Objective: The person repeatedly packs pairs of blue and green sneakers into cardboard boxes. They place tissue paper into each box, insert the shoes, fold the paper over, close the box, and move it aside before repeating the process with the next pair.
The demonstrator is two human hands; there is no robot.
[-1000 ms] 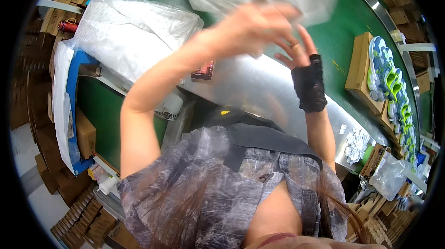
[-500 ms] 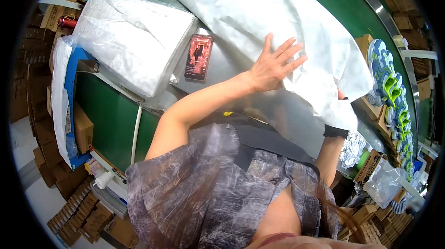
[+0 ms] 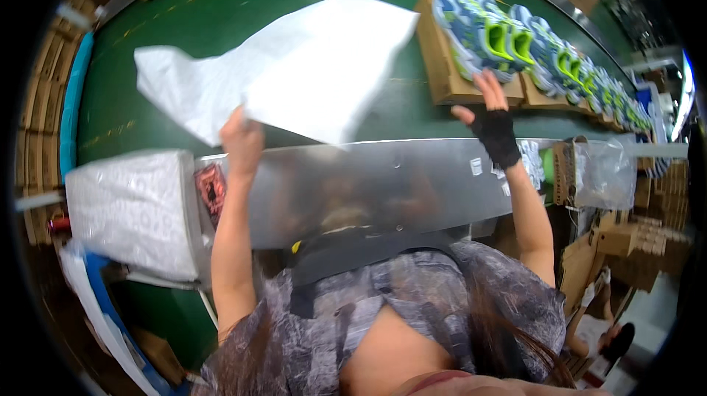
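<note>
My left hand (image 3: 242, 136) is closed on the near edge of a thin white sheet of wrapping paper (image 3: 309, 64). The sheet spreads over the green conveyor belt (image 3: 213, 9), its far part lifted and curling. My right hand (image 3: 493, 112), in a black fingerless glove, has its fingers spread. Its fingertips reach the near side of a pair of blue-and-white sneakers with lime linings (image 3: 482, 35); whether they touch, I cannot tell. That pair rests on a brown cardboard box (image 3: 436, 64).
More sneakers (image 3: 567, 64) on boxes run along the belt at right. Before me lies a metal worktop (image 3: 368, 179). A plastic-wrapped white stack (image 3: 132, 212) sits left, with a phone (image 3: 211, 191) beside my forearm. A clear plastic bag (image 3: 604, 175) and another person (image 3: 600, 330) are at right.
My view has turned right. The sheet has swung away from over the metal worktop onto the belt, now pinched by my left hand. My right hand has come out from beneath it toward the sneakers.
</note>
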